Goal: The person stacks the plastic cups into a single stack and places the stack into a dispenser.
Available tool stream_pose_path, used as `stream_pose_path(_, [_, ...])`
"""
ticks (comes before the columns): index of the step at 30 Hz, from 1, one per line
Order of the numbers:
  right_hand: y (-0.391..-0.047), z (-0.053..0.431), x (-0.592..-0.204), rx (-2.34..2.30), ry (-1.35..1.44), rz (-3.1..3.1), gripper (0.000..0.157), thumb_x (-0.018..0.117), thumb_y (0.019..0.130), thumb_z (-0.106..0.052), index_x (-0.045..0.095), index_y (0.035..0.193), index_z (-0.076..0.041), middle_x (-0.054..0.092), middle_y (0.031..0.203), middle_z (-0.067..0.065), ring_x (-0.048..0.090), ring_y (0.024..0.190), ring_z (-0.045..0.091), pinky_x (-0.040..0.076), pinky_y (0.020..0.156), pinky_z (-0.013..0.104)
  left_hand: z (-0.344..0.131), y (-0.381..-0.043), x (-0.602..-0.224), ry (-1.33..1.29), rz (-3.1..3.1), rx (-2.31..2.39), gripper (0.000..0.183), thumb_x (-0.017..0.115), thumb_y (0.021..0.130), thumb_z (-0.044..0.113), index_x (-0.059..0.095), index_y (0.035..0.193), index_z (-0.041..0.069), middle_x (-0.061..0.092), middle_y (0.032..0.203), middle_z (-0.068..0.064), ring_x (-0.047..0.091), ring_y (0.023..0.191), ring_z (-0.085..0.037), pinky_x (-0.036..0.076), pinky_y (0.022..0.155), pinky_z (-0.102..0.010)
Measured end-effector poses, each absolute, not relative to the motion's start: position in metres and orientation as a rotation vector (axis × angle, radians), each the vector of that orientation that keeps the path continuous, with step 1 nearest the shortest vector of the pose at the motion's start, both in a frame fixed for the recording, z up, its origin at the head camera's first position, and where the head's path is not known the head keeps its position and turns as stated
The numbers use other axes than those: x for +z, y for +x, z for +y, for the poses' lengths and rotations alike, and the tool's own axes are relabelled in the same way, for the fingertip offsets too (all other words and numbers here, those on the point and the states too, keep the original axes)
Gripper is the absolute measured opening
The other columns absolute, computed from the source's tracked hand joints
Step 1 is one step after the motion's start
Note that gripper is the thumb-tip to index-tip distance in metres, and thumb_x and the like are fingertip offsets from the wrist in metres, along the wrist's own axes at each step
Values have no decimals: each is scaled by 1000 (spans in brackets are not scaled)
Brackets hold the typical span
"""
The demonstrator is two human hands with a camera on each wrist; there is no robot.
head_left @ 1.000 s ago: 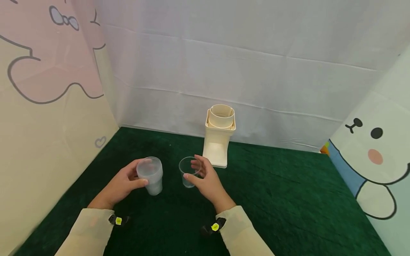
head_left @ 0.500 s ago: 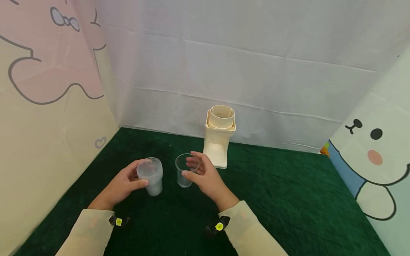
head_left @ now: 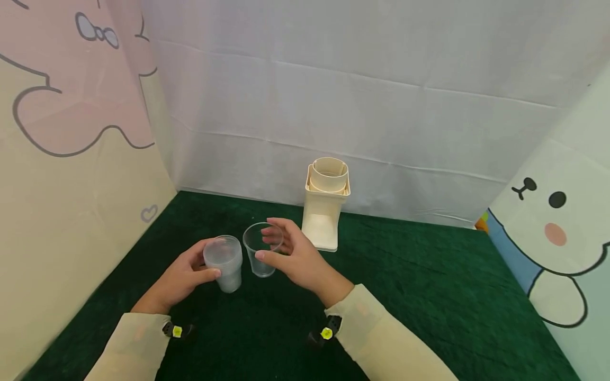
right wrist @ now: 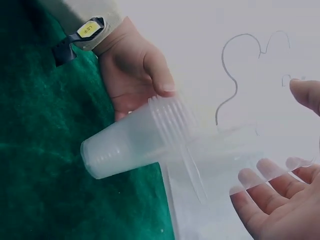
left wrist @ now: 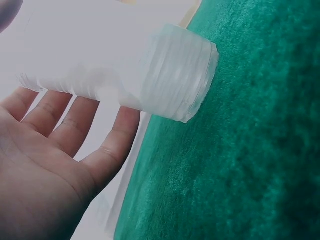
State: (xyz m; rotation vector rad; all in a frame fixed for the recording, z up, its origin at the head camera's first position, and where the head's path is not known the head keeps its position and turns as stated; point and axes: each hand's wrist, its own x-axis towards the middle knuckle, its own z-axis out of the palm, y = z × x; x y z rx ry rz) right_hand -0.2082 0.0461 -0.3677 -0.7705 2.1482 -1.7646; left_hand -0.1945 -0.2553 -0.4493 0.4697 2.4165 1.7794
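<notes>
1. My left hand (head_left: 183, 275) is wrapped around the stack of cups (head_left: 224, 262), upright over the green tabletop (head_left: 429, 296).
2. My right hand (head_left: 295, 259) pinches a single clear cup (head_left: 259, 254), upright too, just right of the stack, nearly touching.

The cup stack (head_left: 224, 263) stands just left of the single cup (head_left: 259, 250), the dispenser (head_left: 326, 203) behind both.
</notes>
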Motion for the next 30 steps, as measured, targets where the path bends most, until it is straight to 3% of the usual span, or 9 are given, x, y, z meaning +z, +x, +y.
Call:
stream_pose_path(12, [-204, 20, -336, -1675, -894, 2207, 69, 72, 98, -29, 36, 156, -19, 54, 147, -1, 53, 131, 8, 41, 110, 30, -256, -191, -448, 511, 2408, 1795, 59, 65, 101, 11, 38, 153, 4, 50, 139, -21, 61, 115, -17, 52, 92, -26])
stream_pose_path(16, [-202, 11, -328, -1721, -920, 2176, 68, 72, 98, -26, 37, 155, -20, 55, 146, -3, 53, 131, 7, 41, 110, 29, -255, -191, -449, 543, 2420, 1781, 59, 63, 102, 11, 35, 154, 2, 50, 141, -23, 60, 117, -16, 50, 94, -24])
stream_pose_path(22, [-202, -2, -322, -1736, -927, 2175, 68, 72, 98, -29, 37, 156, -21, 55, 144, -6, 53, 130, 5, 41, 109, 27, -256, -191, -449, 509, 2409, 1774, 63, 63, 103, 14, 32, 156, 3, 47, 145, -23, 58, 121, -14, 48, 95, -22])
stream_pose_path(26, [-205, -10, -319, -1715, -914, 2202, 70, 72, 97, -32, 36, 156, -21, 54, 144, -8, 52, 129, 4, 41, 109, 27, -257, -191, -449, 498, 2416, 1753, 63, 62, 103, 15, 31, 156, 4, 47, 147, -23, 57, 125, -19, 50, 97, -27])
stream_pose_path(30, [-209, -17, -320, -1670, -906, 2234, 72, 73, 96, -34, 36, 157, -20, 54, 144, -7, 53, 129, 5, 41, 109, 27, -258, -192, -449, 505, 2413, 1756, 63, 62, 103, 15, 31, 156, 4, 46, 149, -23, 58, 124, -13, 51, 97, -28])
